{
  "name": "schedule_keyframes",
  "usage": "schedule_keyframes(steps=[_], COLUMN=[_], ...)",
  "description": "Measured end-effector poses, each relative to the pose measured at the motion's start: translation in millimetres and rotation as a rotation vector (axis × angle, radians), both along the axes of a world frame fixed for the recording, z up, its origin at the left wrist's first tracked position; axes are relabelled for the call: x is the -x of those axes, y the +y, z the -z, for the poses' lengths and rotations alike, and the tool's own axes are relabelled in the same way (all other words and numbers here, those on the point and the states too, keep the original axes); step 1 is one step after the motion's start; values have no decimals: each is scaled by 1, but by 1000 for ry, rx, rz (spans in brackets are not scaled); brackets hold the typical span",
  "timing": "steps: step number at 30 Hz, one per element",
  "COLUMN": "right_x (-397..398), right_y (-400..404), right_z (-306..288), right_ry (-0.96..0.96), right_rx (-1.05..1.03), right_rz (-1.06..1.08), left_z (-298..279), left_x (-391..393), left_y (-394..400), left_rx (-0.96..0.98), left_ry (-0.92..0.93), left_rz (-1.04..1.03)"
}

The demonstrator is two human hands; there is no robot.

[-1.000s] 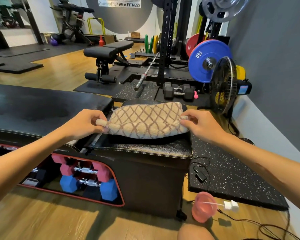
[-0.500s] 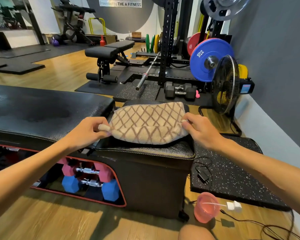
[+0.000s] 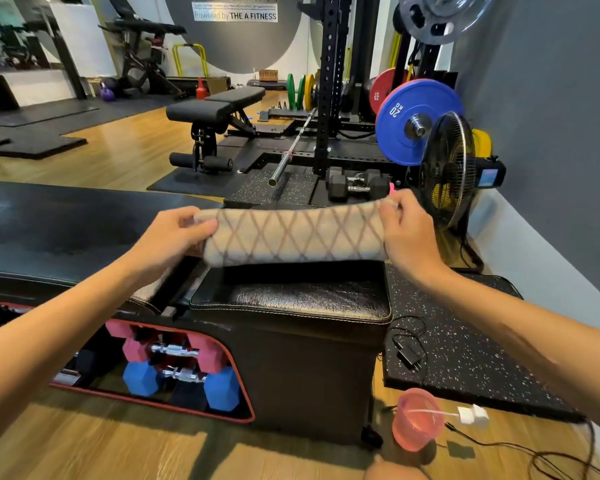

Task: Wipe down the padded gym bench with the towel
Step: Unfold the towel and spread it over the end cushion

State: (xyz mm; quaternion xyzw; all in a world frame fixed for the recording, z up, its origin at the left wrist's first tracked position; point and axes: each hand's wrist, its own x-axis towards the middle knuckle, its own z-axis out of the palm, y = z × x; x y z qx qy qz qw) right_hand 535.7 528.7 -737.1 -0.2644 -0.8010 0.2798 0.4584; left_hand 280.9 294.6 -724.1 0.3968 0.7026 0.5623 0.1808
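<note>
Head view: long black padded gym bench [image 3: 84, 230] across the left and centre, split by a gap into a big section and a short glossy end pad, with pink and blue hex dumbbells [image 3: 177, 368] racked in the red-rimmed bay beneath. Then black speckled rubber mat [image 3: 465, 355] hard against the bench's right end, charger and cable lying on it. Black floor fan [image 3: 447, 171] just beyond the far right corner. Beige towel with brown diamond lines [image 3: 293, 237], folded into a long band, stretched taut and lifted clear of the end pad, hanging just above its far half. Left hand [image 3: 174, 237] curled round the towel's left end, right hand [image 3: 407, 233] pinching the right end between thumb and fingers. Small pink plastic cup [image 3: 418, 422] on the wooden floor by the bench's near right corner.

Step in hand, by the look of it: a lift between strokes on the end pad, no cloth touching leather. Next move likely calls for lowering the band flat and dragging it toward the stitched near edge under even pressure from both ends. Plenty of open pad leftward across the gap; tighter on the right, with the fan close. Most of the long section seemingly yet to cover.
</note>
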Motion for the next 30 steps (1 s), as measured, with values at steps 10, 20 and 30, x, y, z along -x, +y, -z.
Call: schedule_keyframes(steps=[10, 20, 30], right_x=[79, 85, 61], right_y=[52, 51, 55], right_z=[-20, 25, 5], right_ry=[-368, -417, -607], right_rx=[243, 223, 581], right_rz=[293, 425, 195], left_z=[15, 54, 45], left_x=[21, 26, 31], left_y=[88, 106, 93], left_rx=[225, 519, 551], left_ry=[241, 478, 36], left_rz=[-530, -550, -552])
